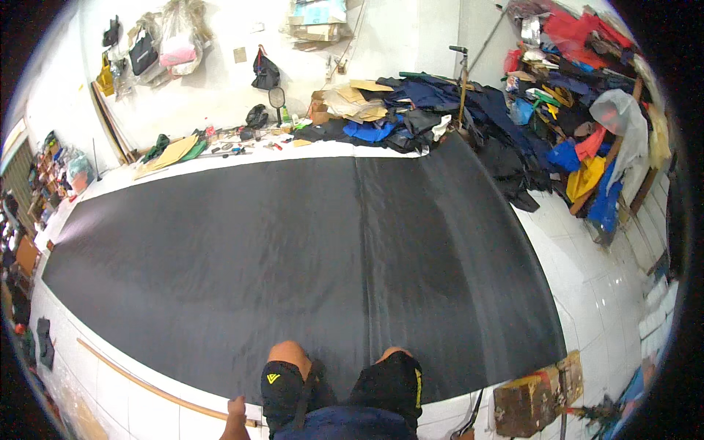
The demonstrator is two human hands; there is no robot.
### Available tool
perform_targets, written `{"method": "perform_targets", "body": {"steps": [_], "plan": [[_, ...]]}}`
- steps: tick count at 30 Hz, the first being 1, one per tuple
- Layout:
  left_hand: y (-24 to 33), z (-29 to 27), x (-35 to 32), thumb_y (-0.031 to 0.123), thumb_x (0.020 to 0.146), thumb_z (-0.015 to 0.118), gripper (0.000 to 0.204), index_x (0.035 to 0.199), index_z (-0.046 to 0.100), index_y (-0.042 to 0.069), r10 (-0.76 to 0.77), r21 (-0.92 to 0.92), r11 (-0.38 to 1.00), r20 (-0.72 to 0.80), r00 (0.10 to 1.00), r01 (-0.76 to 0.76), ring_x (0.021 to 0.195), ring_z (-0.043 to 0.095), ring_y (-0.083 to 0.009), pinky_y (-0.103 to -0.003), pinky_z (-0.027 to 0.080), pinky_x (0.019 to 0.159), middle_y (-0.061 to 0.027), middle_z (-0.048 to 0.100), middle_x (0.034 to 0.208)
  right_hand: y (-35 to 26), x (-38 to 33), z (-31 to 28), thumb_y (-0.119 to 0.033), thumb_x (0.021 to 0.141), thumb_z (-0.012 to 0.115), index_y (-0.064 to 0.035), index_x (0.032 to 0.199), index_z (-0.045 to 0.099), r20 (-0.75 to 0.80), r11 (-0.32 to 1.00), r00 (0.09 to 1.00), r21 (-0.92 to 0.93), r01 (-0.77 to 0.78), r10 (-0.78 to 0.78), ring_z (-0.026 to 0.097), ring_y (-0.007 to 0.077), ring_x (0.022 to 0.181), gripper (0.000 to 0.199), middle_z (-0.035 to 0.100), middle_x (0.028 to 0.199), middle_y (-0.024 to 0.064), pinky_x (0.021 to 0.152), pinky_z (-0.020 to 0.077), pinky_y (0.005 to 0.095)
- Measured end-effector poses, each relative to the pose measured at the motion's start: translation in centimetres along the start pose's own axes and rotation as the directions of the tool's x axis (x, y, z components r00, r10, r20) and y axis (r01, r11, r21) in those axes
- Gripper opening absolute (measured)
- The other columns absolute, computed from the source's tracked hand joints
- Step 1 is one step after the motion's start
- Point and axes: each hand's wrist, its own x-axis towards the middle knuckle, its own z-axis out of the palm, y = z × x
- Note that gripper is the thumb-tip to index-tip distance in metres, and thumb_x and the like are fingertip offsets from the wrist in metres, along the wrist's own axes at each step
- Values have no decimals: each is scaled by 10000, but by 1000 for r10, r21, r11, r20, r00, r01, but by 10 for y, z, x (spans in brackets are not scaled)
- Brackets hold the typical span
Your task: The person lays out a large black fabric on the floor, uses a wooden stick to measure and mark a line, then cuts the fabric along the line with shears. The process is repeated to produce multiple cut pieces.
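A large sheet of black material [279, 249] is spread over the white floor in front of me, with a crease running across it. At the near edge my left hand [235, 416] is closed around a long thin wooden rod [150, 383], which stretches away to the left beside the sheet. Only a sliver of my right hand [466, 435] shows at the lower rim. It appears to grip a thin, dark, curved tool [474, 414] whose kind I cannot make out. Both my knees are at the sheet's near edge.
A worn wooden board [529, 403] lies by the near right corner. Dark cloth [488, 110] and a heap of coloured scraps [579, 132] fill the far right. Cardboard pieces [172, 152] and small tools [236, 149] line the far edge. Bags [143, 53] hang on the wall.
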Motion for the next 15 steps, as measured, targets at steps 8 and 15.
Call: {"method": "perform_targets", "body": {"steps": [8,15], "plan": [[29,44,-23,332,827,732,644,1343,540,-4,-106,47,994,105,989,101,1038,653,-324,-406,541,827,-189,670,1172,-33,-87,132,-345,927,603,-127,921,637,144,982,977,78,-170,157,513,169,590,221,602,726,38,509,386,312],[32,72,-26,330,834,732,629,1335,548,-3,47,171,980,286,957,-99,1032,657,-316,-399,542,830,-181,676,1159,-74,-66,104,-356,889,609,-141,970,695,122,839,941,-499,-217,316,617,232,809,246,676,885,68,684,480,360]]}}
